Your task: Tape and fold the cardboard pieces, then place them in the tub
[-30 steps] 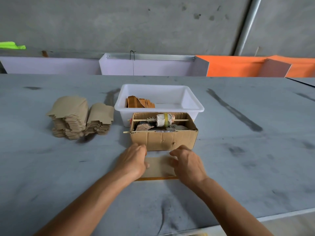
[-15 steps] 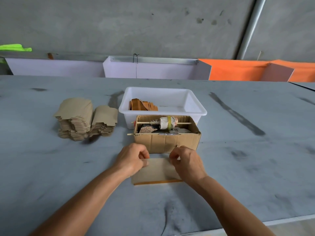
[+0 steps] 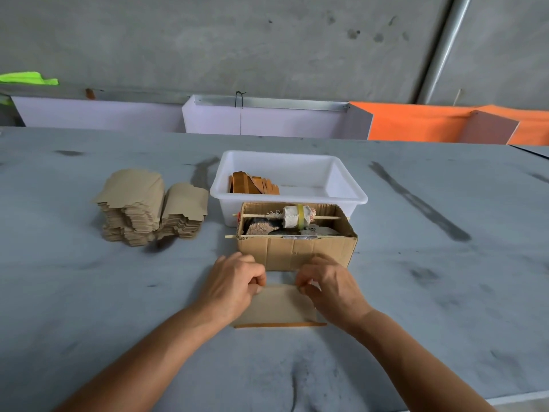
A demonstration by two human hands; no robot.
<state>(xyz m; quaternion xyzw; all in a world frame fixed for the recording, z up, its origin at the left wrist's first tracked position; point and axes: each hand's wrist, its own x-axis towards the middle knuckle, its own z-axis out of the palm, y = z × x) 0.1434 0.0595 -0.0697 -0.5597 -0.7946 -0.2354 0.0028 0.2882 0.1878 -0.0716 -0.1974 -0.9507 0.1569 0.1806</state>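
A flat brown cardboard piece lies on the grey table in front of me, with an orange strip along its near edge. My left hand pinches its far left corner, and my right hand pinches its far right corner. Just beyond sits an open cardboard box holding a roll wound on a wooden stick. Behind that stands the white tub with several folded orange-brown pieces at its left end.
Two stacks of flat cardboard blanks sit to the left of the tub. White and orange panels line the table's far edge below a concrete wall. The table's near edge shows at the lower right.
Both hands went from lying over the piece to pinching its far corners. The view has shifted slightly downward.
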